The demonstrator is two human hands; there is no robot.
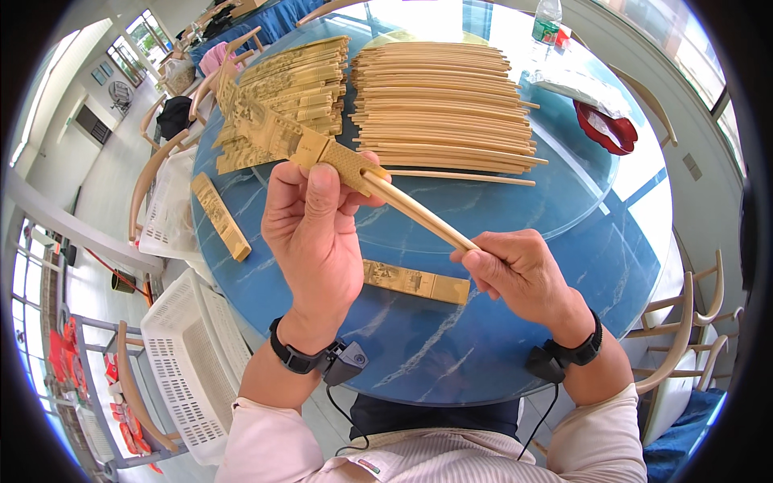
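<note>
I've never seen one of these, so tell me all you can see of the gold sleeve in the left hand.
The gold sleeve is long, flat and apparently paper, with darker printed pictures and a patterned band near its notched mouth. It slants above the blue table, mouth toward the lower right, its far end overlapping the sleeve pile in view. The left hand pinches it near the mouth, where pale wooden chopsticks enter.

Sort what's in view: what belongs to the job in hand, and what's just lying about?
In the job:
- paper sleeve, in the left hand
- chopsticks, in the right hand
- chopstick pile
- sleeve pile
- two loose sleeves

Apparently just lying about:
- plastic bottle
- red dish
</note>
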